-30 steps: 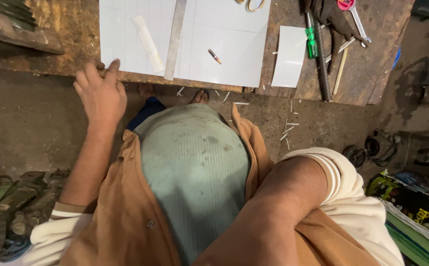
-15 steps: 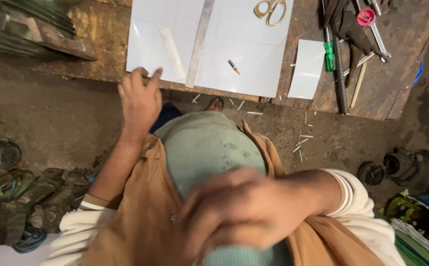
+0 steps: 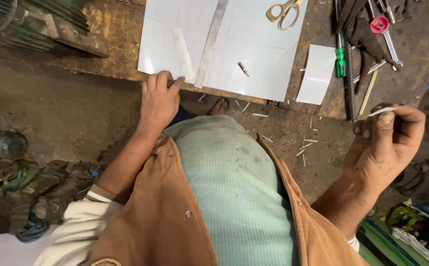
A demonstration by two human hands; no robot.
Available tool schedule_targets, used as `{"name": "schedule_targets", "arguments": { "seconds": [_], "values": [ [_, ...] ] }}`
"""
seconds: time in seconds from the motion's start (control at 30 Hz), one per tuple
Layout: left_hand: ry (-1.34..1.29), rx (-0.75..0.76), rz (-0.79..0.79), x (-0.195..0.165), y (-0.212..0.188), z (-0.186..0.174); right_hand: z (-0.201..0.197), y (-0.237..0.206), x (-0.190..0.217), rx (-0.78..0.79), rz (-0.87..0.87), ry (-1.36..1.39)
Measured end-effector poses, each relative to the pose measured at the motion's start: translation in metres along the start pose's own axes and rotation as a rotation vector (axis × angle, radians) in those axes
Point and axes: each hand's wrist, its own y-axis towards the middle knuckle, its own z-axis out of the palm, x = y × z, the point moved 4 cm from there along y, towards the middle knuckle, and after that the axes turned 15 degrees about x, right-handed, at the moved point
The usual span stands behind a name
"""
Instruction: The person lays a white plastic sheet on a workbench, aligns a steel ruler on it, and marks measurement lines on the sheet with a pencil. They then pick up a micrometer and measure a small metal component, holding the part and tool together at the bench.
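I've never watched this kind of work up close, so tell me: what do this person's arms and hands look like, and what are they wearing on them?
Both hands are bare, no gloves. The left hand and right hand look grimy from work. White sleeves are pushed up on both forearms, under a sleeveless tan vest with a metal snap.

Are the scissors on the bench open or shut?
Shut, it seems. The scissors lie flat on the white sheet with both yellow handle loops close together; the blades run past the picture's top edge.

Right hand [image 3: 384, 143] is swinging from frame centre out to right edge, now pinching a thin white strip [image 3: 381, 112]. Left hand [image 3: 159, 101] is sliding onto white sheet [image 3: 224, 44] edge, upper centre.
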Motion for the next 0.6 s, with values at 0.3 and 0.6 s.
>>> {"name": "schedule_targets", "arguments": {
  "seconds": [0.3,0.6],
  "values": [
    [0.028,0.004,0.103,-0.014,0.014,0.005,-0.002,-0.016,-0.01,0.026,-0.05,-0.021],
    [0.076,-0.013,0.206,-0.029,0.026,0.015,0.001,-0.009,-0.011,-0.002,-0.027,-0.05]
  ]
}}
